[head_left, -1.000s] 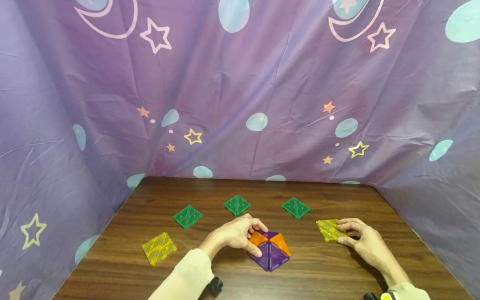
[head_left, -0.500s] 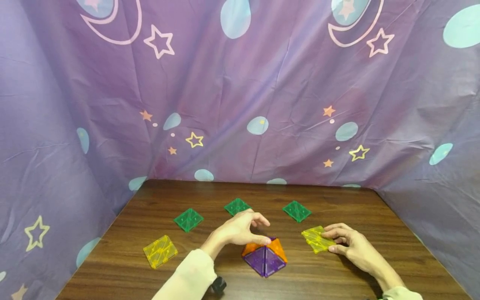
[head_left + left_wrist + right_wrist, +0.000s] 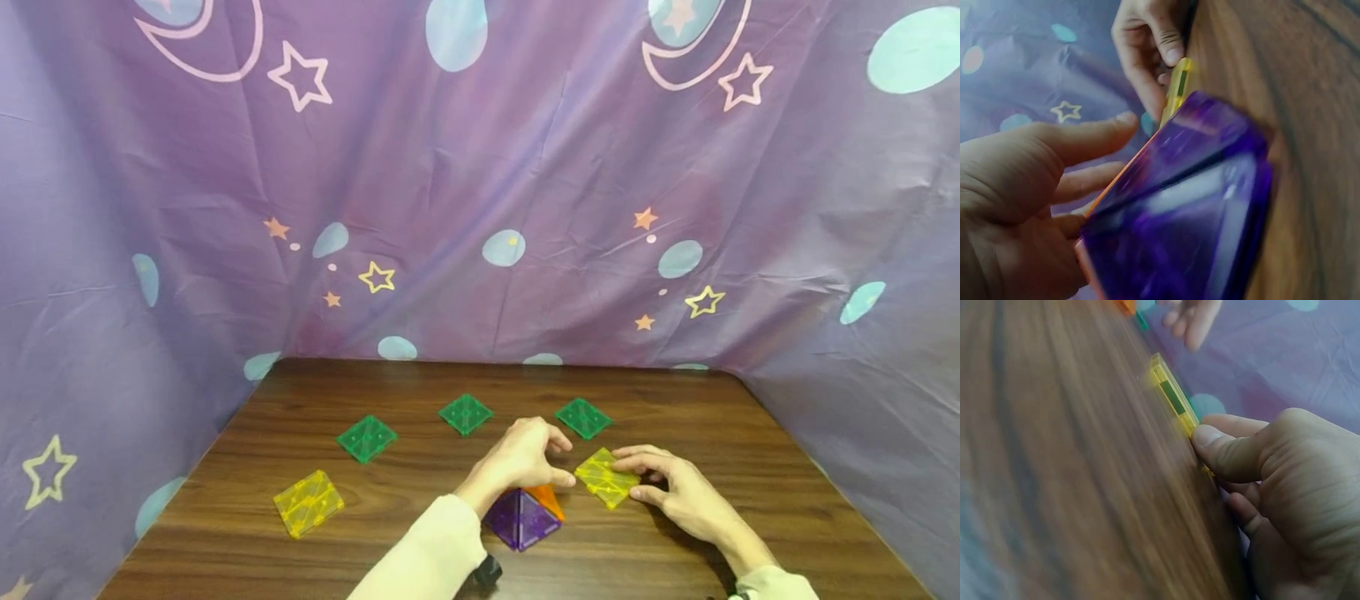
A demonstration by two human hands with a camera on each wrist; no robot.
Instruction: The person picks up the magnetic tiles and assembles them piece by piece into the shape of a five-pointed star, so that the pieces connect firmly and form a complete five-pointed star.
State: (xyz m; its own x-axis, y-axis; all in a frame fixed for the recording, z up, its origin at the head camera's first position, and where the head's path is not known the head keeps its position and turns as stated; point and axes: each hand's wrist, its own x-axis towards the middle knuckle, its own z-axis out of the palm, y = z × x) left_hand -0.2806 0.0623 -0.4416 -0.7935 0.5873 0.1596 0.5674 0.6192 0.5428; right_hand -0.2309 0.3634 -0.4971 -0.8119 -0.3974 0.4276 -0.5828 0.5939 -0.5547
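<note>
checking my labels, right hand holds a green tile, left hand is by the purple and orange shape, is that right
Not quite: the right hand holds a yellow tile, not a green one, as the head view shows. The left hand is by the purple and orange shape.

Right yellow tile (image 3: 604, 481): moved left and turned, now near the purple-and-orange piece (image 3: 522, 522).
Right hand (image 3: 678, 493): travelled left with it (pinching its right side).
Left hand (image 3: 525, 454): shifted right from the piece's left side, now nearing the tile.
</note>
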